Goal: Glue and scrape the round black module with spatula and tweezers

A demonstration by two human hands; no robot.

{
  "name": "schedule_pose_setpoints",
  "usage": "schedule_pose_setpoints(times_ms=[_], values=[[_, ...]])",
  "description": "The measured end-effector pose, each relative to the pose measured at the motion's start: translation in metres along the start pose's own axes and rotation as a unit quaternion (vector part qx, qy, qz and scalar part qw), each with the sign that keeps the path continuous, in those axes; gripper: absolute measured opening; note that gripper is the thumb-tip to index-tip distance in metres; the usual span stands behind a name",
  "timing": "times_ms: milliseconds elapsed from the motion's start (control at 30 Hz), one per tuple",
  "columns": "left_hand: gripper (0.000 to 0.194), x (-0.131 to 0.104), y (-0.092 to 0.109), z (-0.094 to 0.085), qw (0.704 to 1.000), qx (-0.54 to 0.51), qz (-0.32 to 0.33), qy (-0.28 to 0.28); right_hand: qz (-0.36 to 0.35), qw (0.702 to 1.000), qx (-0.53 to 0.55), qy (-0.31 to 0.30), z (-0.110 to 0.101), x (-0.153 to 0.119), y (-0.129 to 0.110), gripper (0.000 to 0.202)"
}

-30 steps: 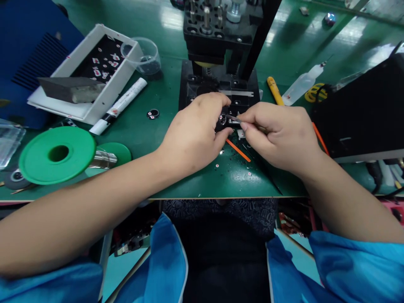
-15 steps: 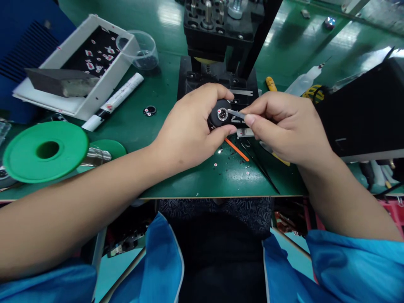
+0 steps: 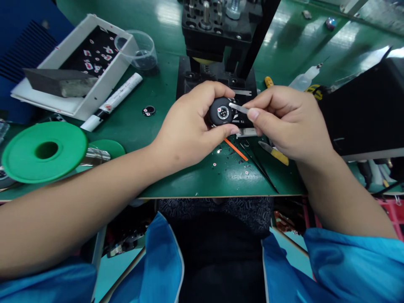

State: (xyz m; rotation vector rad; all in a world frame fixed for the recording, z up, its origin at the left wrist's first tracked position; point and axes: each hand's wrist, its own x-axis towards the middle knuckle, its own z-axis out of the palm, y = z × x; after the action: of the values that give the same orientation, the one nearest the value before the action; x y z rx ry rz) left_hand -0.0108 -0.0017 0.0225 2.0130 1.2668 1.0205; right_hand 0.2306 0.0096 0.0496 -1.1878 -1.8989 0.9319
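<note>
Between the thumb and fingers of my left hand (image 3: pixel 189 122) is a round black device (image 3: pixel 216 113), its flat face turned up. A pale ring with small metal contacts and a small red-and-white sticker show on that face. My right hand (image 3: pixel 280 122) pinches a thin flat metal blade (image 3: pixel 239 108) between thumb and forefinger. The blade's rounded tip lies over the device's upper right edge; whether it touches cannot be made out. Below the hands lie an orange stick (image 3: pixel 236 150), dark tweezers (image 3: pixel 259 167) and a yellow-handled knife (image 3: pixel 275 153).
A black press fixture (image 3: pixel 221 42) stands behind my hands. To the left are a green spool (image 3: pixel 19 149), a marker (image 3: pixel 121 93), a clear cup (image 3: pixel 147 59) and a white box (image 3: pixel 110 86) with small stickers. A black case (image 3: pixel 362 109) stands at the right.
The blade's tip has shifted from beside the contact ring to the device's upper right edge. The device's face is turned more toward me. Both hands keep their grip.
</note>
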Motion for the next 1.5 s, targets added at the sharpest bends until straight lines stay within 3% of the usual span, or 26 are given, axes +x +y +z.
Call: schedule_pose_setpoints(times_ms=[333, 567, 800, 1300, 1500], values=[[0.045, 0.001, -0.004, -0.001, 1.0, -0.001, 0.018, 0.012, -0.036, 0.992, -0.123, 0.022, -0.001, -0.004, -0.005, 0.017], [0.052, 0.001, -0.006, 0.002, 1.0, 0.017, 0.014, 0.015, -0.083, 0.986, -0.146, 0.017, 0.001, -0.005, -0.003, 0.019], [0.05, 0.001, -0.008, 0.0, 0.997, 0.033, 0.059, 0.022, -0.074, 0.982, -0.173, 0.026, 0.002, -0.008, -0.004, 0.019], [0.051, -0.001, 0.0, 0.002, 0.999, 0.043, -0.007, 0.011, -0.092, 0.978, -0.185, 0.019, 0.004, -0.01, -0.005, 0.022], [0.049, -0.002, 0.003, 0.002, 0.999, 0.048, -0.023, 0.007, -0.114, 0.961, -0.251, 0.013, 0.005, -0.01, -0.001, 0.024]])
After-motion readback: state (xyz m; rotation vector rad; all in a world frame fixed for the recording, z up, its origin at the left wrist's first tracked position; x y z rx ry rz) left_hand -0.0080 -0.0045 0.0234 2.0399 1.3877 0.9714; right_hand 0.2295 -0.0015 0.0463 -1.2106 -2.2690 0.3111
